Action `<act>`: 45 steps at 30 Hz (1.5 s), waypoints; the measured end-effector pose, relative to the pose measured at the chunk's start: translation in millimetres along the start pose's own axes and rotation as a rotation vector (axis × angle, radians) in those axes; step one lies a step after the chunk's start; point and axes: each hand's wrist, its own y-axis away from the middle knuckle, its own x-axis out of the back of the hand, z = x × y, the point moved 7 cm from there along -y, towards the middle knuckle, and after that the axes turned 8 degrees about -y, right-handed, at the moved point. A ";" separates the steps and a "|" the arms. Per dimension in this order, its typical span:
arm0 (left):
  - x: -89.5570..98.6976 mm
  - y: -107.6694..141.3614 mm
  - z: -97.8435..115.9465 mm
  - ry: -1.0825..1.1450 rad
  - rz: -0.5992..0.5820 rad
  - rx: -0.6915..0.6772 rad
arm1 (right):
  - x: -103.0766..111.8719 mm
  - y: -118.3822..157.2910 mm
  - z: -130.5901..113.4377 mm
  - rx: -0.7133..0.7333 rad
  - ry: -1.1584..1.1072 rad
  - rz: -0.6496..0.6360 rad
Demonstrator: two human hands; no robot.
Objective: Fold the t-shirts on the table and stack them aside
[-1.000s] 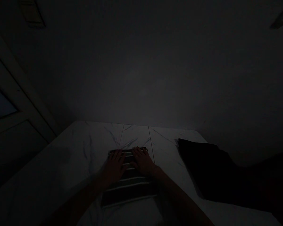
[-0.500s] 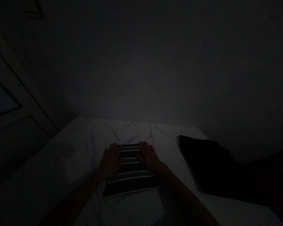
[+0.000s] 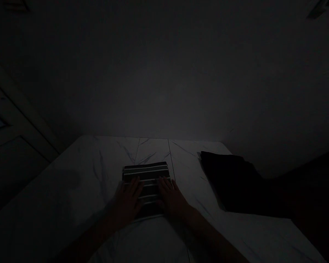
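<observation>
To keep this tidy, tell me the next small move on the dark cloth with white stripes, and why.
Probably slide both hands forward toward the far edge of the black cloth with white stripes. The left hand and right hand lie flat with fingers spread on its near part, while its far part is untouched, and it lies flat on the white marble-patterned table.

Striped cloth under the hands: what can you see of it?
The dark striped cloth is a flat, roughly rectangular folded pad of soft-looking fabric, near-black with thin pale crosswise stripes. It lies on a white marble-patterned table. The left hand and right hand rest flat on its near part, fingers spread; its far end is uncovered. Dim light hides the weave and the fold layers.
</observation>
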 end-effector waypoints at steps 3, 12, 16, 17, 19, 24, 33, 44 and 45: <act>1.8 17.1 1.5 -0.014 0.002 -0.020 | -9.5 20.5 3.0 0.002 -0.056 0.017; 2.2 51.9 -24.2 -0.085 0.027 0.009 | 4.0 104.6 50.2 -0.617 -0.589 0.311; -0.3 43.2 -31.3 -0.088 0.038 0.023 | 10.3 96.8 27.7 -0.544 -0.817 0.297; -2.2 42.6 -31.7 -0.087 0.038 0.009 | 10.7 93.4 24.5 -0.532 -0.833 0.300; -6.4 44.8 -33.0 -0.086 0.036 -0.005 | 8.9 88.4 22.7 -0.537 -0.858 0.317; -5.6 56.7 -33.0 -0.077 0.029 0.060 | 2.1 84.1 27.0 -0.512 -0.934 0.350; 5.1 56.8 -6.7 -0.031 -0.026 -0.071 | -21.9 71.1 16.4 -0.438 -1.346 0.079; 6.2 69.8 -7.0 -0.060 0.005 -0.058 | -15.4 89.1 29.1 -0.495 -1.026 0.154; 5.9 71.0 -7.3 -0.054 -0.008 -0.049 | -13.8 91.3 27.5 -0.497 -0.981 0.150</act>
